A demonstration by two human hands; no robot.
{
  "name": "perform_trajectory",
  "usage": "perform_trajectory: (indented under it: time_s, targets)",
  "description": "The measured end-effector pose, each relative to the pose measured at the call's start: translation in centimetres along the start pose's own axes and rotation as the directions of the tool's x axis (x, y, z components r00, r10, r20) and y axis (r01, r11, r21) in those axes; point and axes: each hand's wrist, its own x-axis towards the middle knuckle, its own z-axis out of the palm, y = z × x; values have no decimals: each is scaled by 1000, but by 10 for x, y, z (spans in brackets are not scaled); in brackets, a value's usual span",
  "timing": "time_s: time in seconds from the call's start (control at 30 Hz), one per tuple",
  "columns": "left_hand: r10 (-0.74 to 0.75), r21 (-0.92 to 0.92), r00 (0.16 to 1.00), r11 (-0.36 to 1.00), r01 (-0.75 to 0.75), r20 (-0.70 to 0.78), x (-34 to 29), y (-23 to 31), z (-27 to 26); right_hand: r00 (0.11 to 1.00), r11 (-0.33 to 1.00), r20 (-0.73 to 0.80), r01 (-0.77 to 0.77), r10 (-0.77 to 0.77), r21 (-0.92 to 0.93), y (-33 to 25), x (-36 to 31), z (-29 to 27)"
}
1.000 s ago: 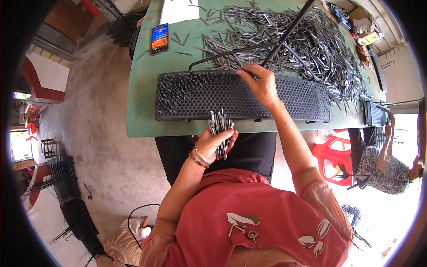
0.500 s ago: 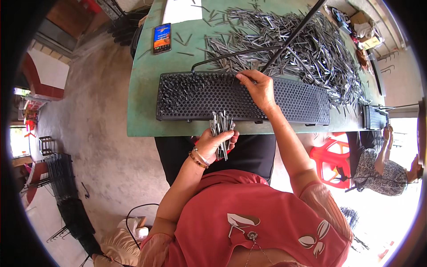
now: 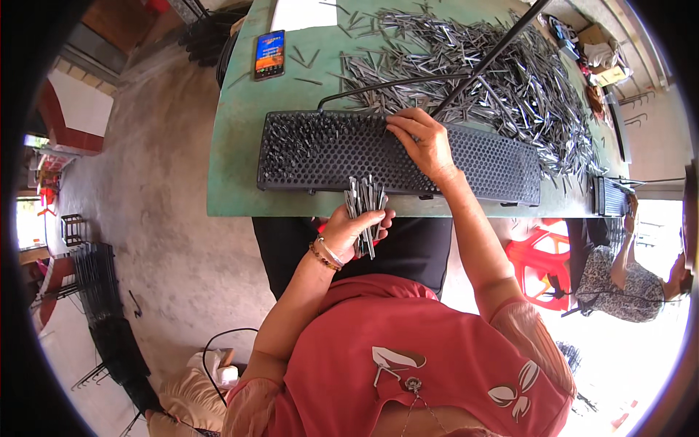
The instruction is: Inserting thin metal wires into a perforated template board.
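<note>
Currently, the left hand (image 3: 344, 229) is closed around a bundle of thin strips (image 3: 366, 195), dark and shiny, thumb across the front, their upper ends fanned slightly. It sits just off the near edge of the green table (image 3: 237, 164), above the lap, with two bracelets (image 3: 325, 255) at the wrist. The right hand (image 3: 429, 143) reaches over a long black panel (image 3: 484, 166) full of round holes, lying lengthwise on the table near that edge. Its thumb and forefinger are bent together at the panel's far edge, roughly mid-length; contact area is small and dark, so I cannot tell whether a strip is pinched there. Dark pieces (image 3: 298, 138) stick up densely from holes at the panel's left end and continue along its far side; the right part shows bare holes. Behind the panel, a large loose pile (image 3: 510, 95) of similar strips covers much of the table, crossed by a thick black rod (image 3: 502, 46). At far left, a phone (image 3: 270, 54) lies screen up, near a white sheet (image 3: 306, 13). Right of the table's near side: a red stool (image 3: 542, 269) and another person (image 3: 619, 284).
</note>
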Motion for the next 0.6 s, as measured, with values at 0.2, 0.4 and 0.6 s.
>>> perform_trajectory:
  time_s: [0.2, 0.4, 0.6]
  targets:
    - [-13, -6, 1000, 1000, 12, -22, 0, 1, -1, 999, 998, -36, 4, -6, -68, -5, -4, 1]
    - [67, -44, 992, 996, -72, -105, -2, 5, 4, 924, 915, 199, -361, 326, 180, -45, -24, -15]
    - [162, 18, 983, 987, -161, -82, -2, 6, 4, 760, 728, 473, -615, 446, 302, -55, -35, -2]
